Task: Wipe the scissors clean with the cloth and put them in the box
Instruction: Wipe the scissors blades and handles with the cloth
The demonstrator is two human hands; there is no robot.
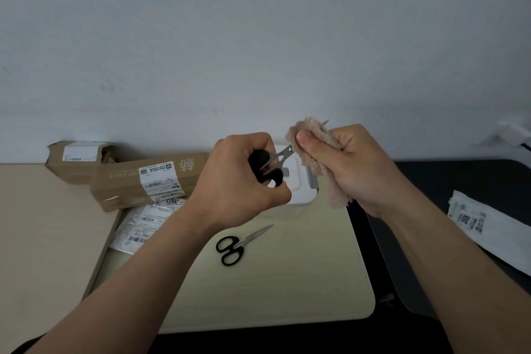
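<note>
My left hand (244, 178) grips the black handles of a pair of scissors (280, 154), held above the table with the blades pointing right. My right hand (349, 164) pinches a fuzzy beige cloth (317, 164) folded round the blades; one blade tip sticks out above the cloth. A second pair of black-handled scissors (240, 244) lies flat on the pale mat (287, 282) below my hands. The white box (298, 184) with a lid sits behind my hands, partly hidden by them.
Two brown cardboard parcels (143, 184) and labelled plastic mailers (143, 224) lie at the left on the beige table. A white labelled mailer (482, 227) rests on the dark surface at the right. A wall stands close behind.
</note>
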